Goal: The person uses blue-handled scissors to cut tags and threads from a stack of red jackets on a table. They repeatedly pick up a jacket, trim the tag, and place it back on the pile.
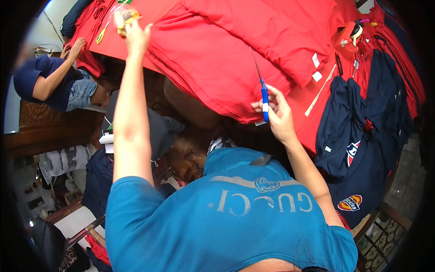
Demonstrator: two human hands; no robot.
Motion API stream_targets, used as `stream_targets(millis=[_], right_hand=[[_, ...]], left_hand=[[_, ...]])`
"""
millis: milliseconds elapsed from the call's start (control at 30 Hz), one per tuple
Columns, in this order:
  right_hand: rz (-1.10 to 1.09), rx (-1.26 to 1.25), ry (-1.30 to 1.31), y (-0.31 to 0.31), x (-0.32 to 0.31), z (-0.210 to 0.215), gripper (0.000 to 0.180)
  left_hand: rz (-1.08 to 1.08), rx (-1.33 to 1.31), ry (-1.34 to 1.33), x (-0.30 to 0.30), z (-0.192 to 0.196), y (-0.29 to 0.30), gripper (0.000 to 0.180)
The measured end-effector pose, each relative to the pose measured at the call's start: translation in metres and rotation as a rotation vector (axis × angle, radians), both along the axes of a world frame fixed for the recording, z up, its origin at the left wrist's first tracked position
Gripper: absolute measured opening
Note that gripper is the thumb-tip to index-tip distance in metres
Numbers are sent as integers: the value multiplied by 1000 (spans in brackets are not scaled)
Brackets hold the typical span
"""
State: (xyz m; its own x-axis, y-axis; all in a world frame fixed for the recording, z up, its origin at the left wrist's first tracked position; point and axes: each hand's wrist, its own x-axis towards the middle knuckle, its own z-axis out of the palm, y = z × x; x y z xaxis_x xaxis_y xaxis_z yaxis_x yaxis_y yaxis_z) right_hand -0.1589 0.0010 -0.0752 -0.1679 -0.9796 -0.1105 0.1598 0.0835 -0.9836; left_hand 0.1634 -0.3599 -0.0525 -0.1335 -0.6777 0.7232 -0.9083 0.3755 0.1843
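My right hand [280, 115] grips blue-handled scissors [265, 100], the blades pointing up and away over a pile of red fabric [226, 59]. My left arm is stretched far forward. At its end, my left hand [137, 38] has its fingers apart against or just beside a clear plastic bag with something yellow and dark in it [121, 20]; whether they touch cannot be made out. A small yellow-handled cutting tool [102, 34] lies left of the bag. White tags [316, 76] show on the red fabric, to the right of the scissors.
A red tape dispenser [348, 40] stands at the far right, with a thin wooden strip [320, 91] nearer. Navy garments with patches [342, 124] hang over the right edge. At left, another person [50, 81] in denim shorts has hands by red cloth. Dark cloth [156, 136] lies below the table.
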Motion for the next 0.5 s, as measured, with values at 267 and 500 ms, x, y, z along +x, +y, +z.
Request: stream_targets(millis=[267, 500], right_hand=[[-17, 71, -27, 73, -5, -24, 46], [101, 153, 8, 88, -9, -4, 53]], left_hand=[[-375, 949, 1072, -82, -43, 286, 21], [-347, 1353, 1514, -131, -66, 355, 28]])
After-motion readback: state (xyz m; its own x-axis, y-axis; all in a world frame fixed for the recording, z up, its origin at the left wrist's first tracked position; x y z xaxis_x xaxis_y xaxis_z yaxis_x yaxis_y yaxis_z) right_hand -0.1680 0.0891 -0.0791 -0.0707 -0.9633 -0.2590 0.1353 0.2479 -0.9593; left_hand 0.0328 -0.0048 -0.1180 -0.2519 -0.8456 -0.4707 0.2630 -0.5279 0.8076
